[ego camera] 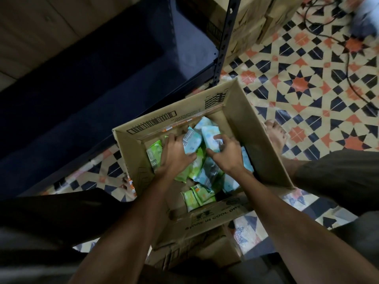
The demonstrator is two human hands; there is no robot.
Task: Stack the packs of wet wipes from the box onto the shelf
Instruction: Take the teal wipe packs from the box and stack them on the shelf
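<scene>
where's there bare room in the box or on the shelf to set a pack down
The dark shelf board, left of the upright post, shows bare. In the box, a cardboard floor strip lies between the left hand and the near green packs. The middle is crowded: blue packs under the right hand.

Both forearms run out of the picture at its bottom edge. The left hand [174,154] covers part of the packs of wet wipes [207,173] near the box's [246,124] far left corner, and its fingertips are hidden among them; the right hand [225,150] hides much of a pale blue pack [210,136]. Print on the packs is too small to read. The dark shelf [92,83] is cut off at the left and top edges. A pale blurred shape [367,17] lies in the top right corner. The bare foot [275,134] beside the box's right flap is partly hidden by it.
</scene>
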